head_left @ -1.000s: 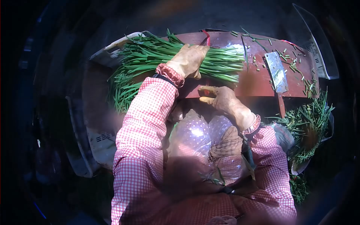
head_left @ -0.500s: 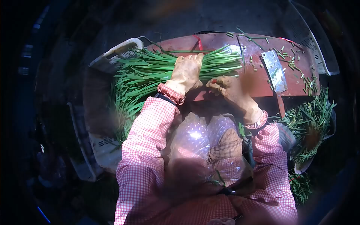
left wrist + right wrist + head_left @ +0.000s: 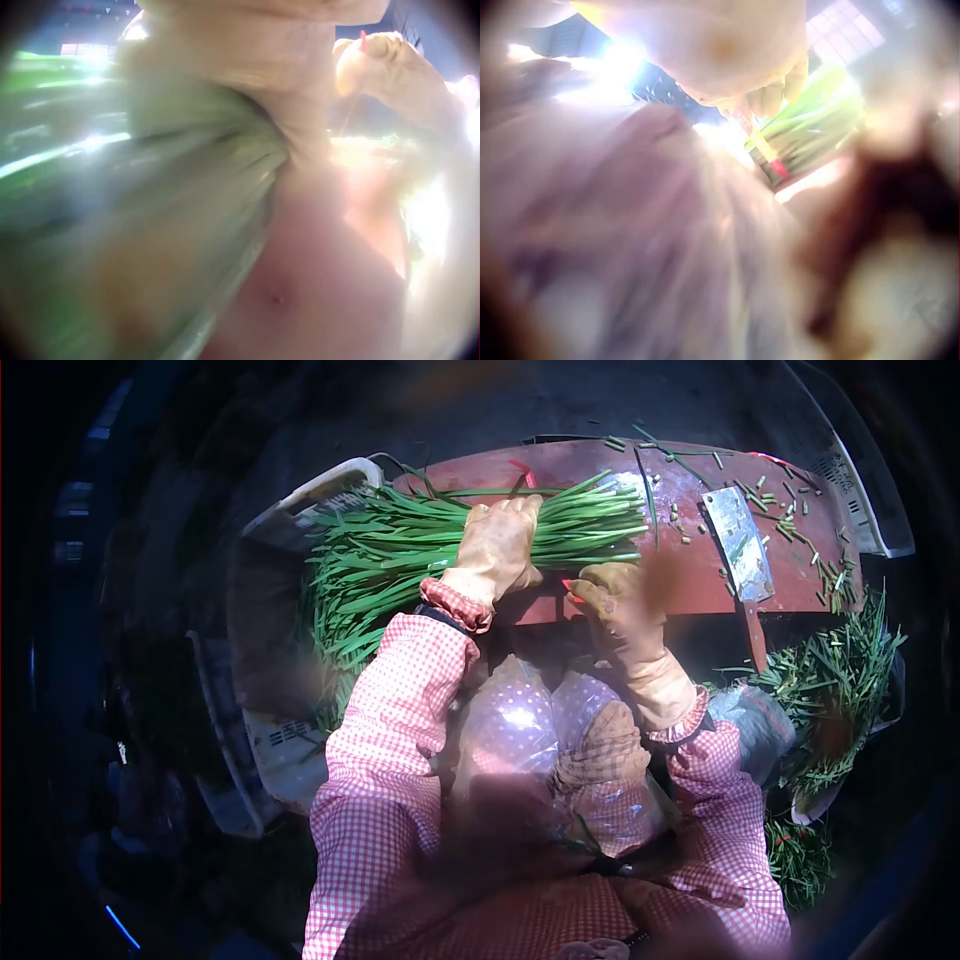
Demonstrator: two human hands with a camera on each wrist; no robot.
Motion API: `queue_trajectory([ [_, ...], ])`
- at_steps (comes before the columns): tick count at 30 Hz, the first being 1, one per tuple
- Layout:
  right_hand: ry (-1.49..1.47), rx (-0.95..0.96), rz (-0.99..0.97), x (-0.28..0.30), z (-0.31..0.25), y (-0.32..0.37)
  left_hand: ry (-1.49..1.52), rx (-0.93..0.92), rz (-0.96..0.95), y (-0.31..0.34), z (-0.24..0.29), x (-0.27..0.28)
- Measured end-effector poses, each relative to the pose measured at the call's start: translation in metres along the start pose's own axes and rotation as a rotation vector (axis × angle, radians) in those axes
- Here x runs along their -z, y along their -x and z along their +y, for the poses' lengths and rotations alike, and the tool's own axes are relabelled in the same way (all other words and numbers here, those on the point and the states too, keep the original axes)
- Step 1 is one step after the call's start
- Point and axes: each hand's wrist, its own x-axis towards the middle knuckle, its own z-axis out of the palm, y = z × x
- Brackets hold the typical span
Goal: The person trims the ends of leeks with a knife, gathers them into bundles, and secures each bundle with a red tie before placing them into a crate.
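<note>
A thick bundle of green garlic chives point(image 3: 390, 540) lies across the reddish board, leaves to the left and pale cut ends to the right. My gloved left hand point(image 3: 497, 550) grips it from above around the middle; in the left wrist view the blurred chives point(image 3: 150, 172) run into that grasp. Just right of it, at the board's near edge, my gloved right hand point(image 3: 628, 610) pinches the end of a red tie strip point(image 3: 571, 589) between curled fingers. Beyond the bundle another red end shows on the board; the stretch between is hidden beneath the chives.
A cleaver point(image 3: 738, 545) lies on the right of the board point(image 3: 690, 575), its wooden handle over the near edge. Short cut stem pieces point(image 3: 790, 520) are scattered there. Pale crates point(image 3: 285, 760) stand at left, and a heap of loose greens point(image 3: 840, 680) at lower right.
My right hand, first spread at the board's edge, has curled onto the red strip and drawn its end slightly right and toward me. My left hand has kept its grip; the bundle's leaves have straightened.
</note>
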Motion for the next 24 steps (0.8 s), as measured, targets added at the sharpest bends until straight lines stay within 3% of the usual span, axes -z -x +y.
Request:
queue_trajectory([
  [3, 0.073, 0.152, 0.212, -0.004, 0.003, -0.057, 0.094, -0.001, -0.054, -0.008, -0.006, 0.01],
  [6, 0.043, 0.162, 0.271, -0.023, 0.019, -0.097, 0.179, 0.091, -0.262, -0.022, -0.014, 0.024],
  [8, -0.082, 0.124, 0.262, -0.049, 0.038, -0.111, 0.313, 0.039, -0.301, -0.032, -0.039, 0.012],
  [9, -0.023, -0.064, 0.026, -0.052, 0.041, -0.119, 0.333, 0.081, -0.336, -0.032, -0.034, 0.028],
  [12, -0.019, -0.365, -0.282, -0.044, 0.041, -0.134, 0.28, 0.11, -0.395, -0.036, -0.028, 0.04],
  [15, -0.068, -0.406, -0.286, -0.045, 0.044, -0.127, 0.295, 0.093, -0.457, -0.035, -0.028, 0.043],
  [19, -0.107, -0.427, -0.284, -0.045, 0.046, -0.123, 0.379, -0.033, -0.398, -0.031, -0.033, 0.056],
  [22, -0.215, -0.354, -0.282, -0.021, 0.028, -0.118, 0.636, 0.064, -0.198, -0.024, -0.029, 0.063],
  [24, -0.27, -0.345, -0.236, -0.018, 0.025, -0.116, 1.075, 0.239, 0.036, -0.02, -0.025, 0.05],
])
